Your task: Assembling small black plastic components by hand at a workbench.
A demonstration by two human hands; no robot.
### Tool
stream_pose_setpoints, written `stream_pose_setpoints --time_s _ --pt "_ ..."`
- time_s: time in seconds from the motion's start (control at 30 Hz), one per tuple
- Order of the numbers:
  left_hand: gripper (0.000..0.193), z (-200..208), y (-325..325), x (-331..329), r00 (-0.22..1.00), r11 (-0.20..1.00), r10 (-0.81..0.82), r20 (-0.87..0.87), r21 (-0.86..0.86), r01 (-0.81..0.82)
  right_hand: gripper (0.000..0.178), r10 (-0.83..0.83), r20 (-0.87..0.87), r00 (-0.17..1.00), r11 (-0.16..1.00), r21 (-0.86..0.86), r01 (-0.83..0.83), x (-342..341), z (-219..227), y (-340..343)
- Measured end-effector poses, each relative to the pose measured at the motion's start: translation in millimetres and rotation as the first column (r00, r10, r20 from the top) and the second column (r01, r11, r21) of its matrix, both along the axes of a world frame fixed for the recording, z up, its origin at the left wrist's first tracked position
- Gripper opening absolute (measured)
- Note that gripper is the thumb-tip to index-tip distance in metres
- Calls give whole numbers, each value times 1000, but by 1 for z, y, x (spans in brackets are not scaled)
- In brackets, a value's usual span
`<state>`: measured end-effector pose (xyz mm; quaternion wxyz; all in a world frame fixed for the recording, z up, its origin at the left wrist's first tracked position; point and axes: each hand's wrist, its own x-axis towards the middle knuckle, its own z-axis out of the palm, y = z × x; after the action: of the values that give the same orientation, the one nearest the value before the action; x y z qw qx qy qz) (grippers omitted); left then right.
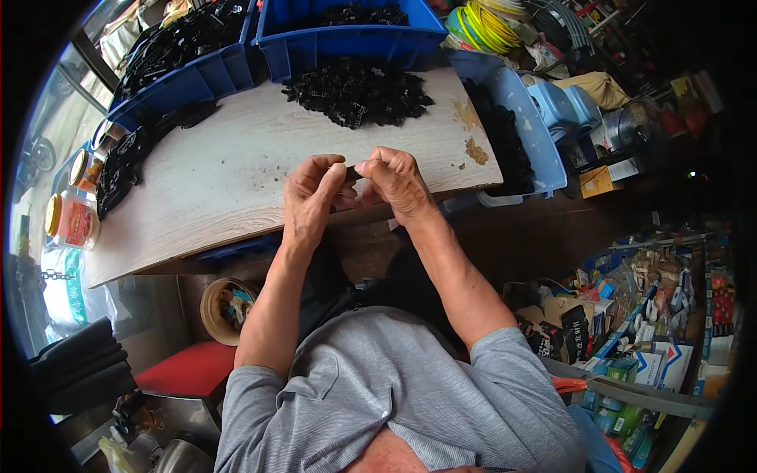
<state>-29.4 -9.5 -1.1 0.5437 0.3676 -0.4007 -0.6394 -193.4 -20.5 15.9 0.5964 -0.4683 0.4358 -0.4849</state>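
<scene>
Close together over the table's front edge, my left hand (312,191) and my right hand (394,180) pinch a small black part (352,173) between thumbs and fingers. Its exact kind is too small and too covered to make out. Beyond my hands, a heap of small black parts (359,96) lies on the pale wooden tabletop (229,169). Along the table's left side runs a row of longer black pieces (130,162).
Two blue bins, one at the back left (185,75) and one at the back middle (347,43), hold black parts. A pale blue tub (540,150) stands against the table's right end. Jars (72,221) line the left edge. A waste bucket (213,311) sits below.
</scene>
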Motion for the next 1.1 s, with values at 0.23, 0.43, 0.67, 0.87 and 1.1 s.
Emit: stream_pose_setpoints --time_s 0.23,0.43,0.67,0.87,1.1 --pt "21 -7 6 0 998 991 67 -6 -117 -68 26 -104 65 992 985 148 94 -56 12 -4" --pt "19 -9 4 -2 998 989 30 62 -150 -20 64 -662 121 739 749 120 651 -126 67 -55" --pt "17 -14 6 -7 998 984 26 56 -179 -15 35 -570 -38 821 809 148 568 -126 12 -37" --pt "16 -17 8 -4 993 983 53 110 -183 -33 24 -525 78 847 847 144 512 -111 -8 -18" --pt "14 -20 13 -8 977 963 106 182 -264 -55 17 -528 85 845 847 122 517 -103 -7 -5"
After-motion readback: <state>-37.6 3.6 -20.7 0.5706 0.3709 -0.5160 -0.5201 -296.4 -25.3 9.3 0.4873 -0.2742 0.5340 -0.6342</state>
